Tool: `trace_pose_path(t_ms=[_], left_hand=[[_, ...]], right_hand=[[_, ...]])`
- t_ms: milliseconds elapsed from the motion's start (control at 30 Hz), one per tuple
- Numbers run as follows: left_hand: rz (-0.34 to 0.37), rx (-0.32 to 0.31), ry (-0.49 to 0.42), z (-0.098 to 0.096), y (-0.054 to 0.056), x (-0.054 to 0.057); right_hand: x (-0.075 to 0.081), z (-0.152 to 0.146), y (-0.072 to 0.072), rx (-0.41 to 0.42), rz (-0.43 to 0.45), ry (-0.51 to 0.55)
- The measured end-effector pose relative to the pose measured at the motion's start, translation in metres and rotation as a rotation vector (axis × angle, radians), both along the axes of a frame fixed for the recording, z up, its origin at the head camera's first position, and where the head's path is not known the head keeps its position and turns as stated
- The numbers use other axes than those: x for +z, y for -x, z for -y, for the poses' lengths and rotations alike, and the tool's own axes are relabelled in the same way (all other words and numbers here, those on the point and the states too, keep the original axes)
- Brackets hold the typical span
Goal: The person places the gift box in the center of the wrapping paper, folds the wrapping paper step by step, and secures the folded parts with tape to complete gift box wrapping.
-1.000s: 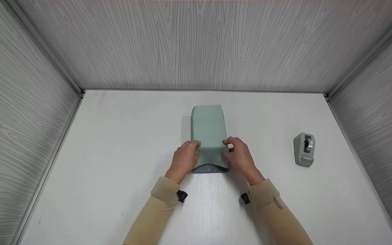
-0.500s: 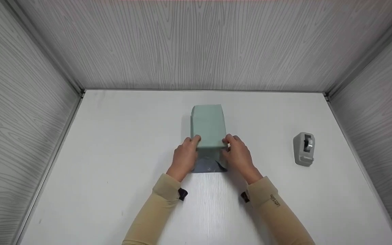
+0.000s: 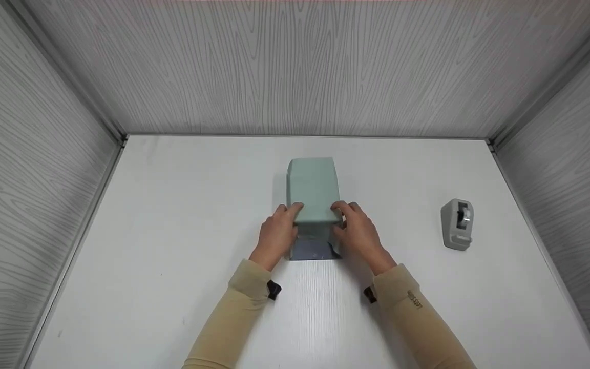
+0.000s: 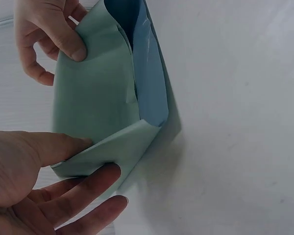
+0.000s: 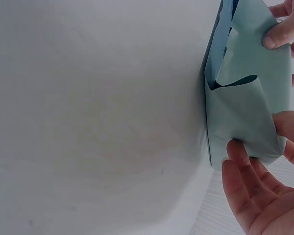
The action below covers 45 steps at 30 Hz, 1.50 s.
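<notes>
A box-shaped package wrapped in pale green paper (image 3: 314, 187) lies on the white table. The end facing me is partly folded in. A bluish flap (image 3: 309, 250) sticks out low at that end, also visible as a blue strip (image 4: 153, 85) in the left wrist view. My left hand (image 3: 273, 238) pinches the paper at the package's left near corner, its thumb on one side of the fold and its fingers on the other. Likewise, my right hand (image 3: 359, 233) grips the paper at the right near corner. Whatever is inside the wrapping is hidden.
A grey tape dispenser (image 3: 457, 224) with a roll in it stands at the right of the white table (image 3: 197, 205). Grey wood-grain panels (image 3: 295, 66) rise behind the table and along both sides.
The green paper at the near end has been pushed down and inward, so more of the bluish flap shows. Both hands have shifted slightly away from me while keeping hold.
</notes>
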<state>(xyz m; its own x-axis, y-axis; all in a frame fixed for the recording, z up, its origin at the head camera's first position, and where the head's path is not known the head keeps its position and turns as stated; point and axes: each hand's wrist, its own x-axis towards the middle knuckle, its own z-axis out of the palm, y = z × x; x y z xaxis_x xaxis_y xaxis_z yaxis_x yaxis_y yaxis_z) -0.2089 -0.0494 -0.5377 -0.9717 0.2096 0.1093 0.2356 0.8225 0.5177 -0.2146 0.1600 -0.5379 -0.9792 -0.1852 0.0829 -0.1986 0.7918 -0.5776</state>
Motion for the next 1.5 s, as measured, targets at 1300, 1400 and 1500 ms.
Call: trace_pose_path(t_ms=[1300,1400,1500], left_hand=[[0.078,0.014,0.04,-0.009,0.005,-0.015],[0.11,0.016,0.016,-0.009,0.005,-0.015],[0.108,0.017,0.016,-0.008,0.005,-0.015]], right_hand=[[-0.001,0.005,0.008,0.014,0.08,-0.07],[-0.002,0.005,0.009,0.013,0.089,-0.067],[-0.002,0.006,0.009,0.008,0.095,-0.068]])
